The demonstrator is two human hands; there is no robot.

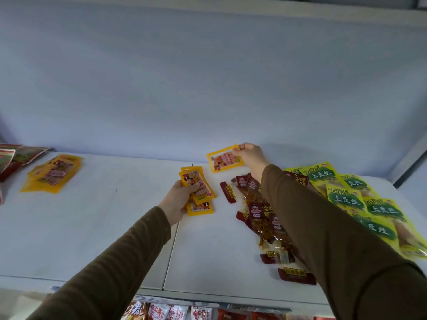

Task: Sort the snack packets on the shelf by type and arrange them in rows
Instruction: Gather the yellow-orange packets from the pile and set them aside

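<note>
My left hand (178, 200) grips a small stack of yellow sausage packets (197, 185) just above the white shelf (104, 227); one more yellow packet (199, 207) lies under them. My right hand (250, 155) pinches a single yellow sausage packet (223, 159) by its right edge, lifted near the back of the shelf. A pile of the same yellow packets (52, 173) lies at the far left. Dark red packets (261, 211) lie scattered under my right arm. Yellow-green packets (355, 195) overlap in a heap at the right.
Red and green packets (13, 158) lean at the left edge against the back wall (208, 77). A lower shelf with more snack packets (175, 311) shows below the front edge. A seam (172, 245) runs across the shelf's middle.
</note>
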